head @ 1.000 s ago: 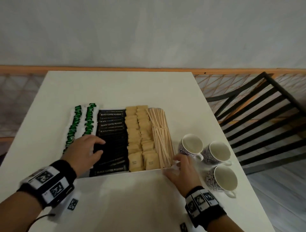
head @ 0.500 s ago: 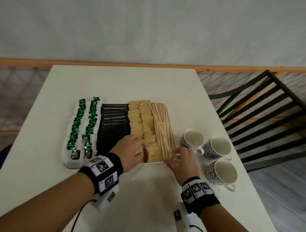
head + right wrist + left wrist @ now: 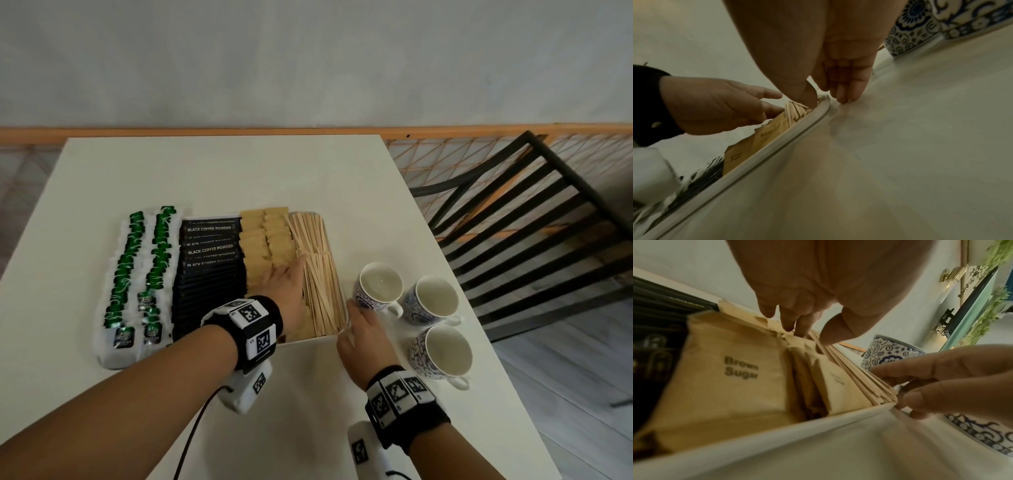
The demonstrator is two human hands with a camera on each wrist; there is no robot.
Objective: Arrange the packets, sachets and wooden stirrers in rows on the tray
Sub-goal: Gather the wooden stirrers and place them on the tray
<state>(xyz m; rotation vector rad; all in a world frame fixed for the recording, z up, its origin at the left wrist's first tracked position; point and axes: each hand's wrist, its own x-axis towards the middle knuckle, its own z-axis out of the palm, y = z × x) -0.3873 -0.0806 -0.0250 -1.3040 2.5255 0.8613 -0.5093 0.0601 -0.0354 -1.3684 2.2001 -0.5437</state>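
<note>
A white tray (image 3: 308,339) holds rows of black coffee sachets (image 3: 209,267), brown sugar packets (image 3: 263,240) and wooden stirrers (image 3: 318,274). Two rows of green tea packets (image 3: 137,267) lie along its left side. My left hand (image 3: 284,281) reaches over the sugar packets (image 3: 731,378), its straight fingers touching where they meet the stirrers (image 3: 859,378). My right hand (image 3: 359,329) pinches the tray's front right corner (image 3: 824,105), thumb inside on the stirrers (image 3: 795,112), fingers outside on the table.
Three blue-and-white cups (image 3: 378,286) (image 3: 430,299) (image 3: 442,353) stand just right of the tray, close to my right hand. A black slatted chair (image 3: 531,240) stands past the table's right edge. Bare white tabletop (image 3: 222,178) lies behind the tray.
My left hand has moved right, from the black coffee sachets across to the brown sugar packets and the stirrers. My right hand has stayed at the tray's front right corner.
</note>
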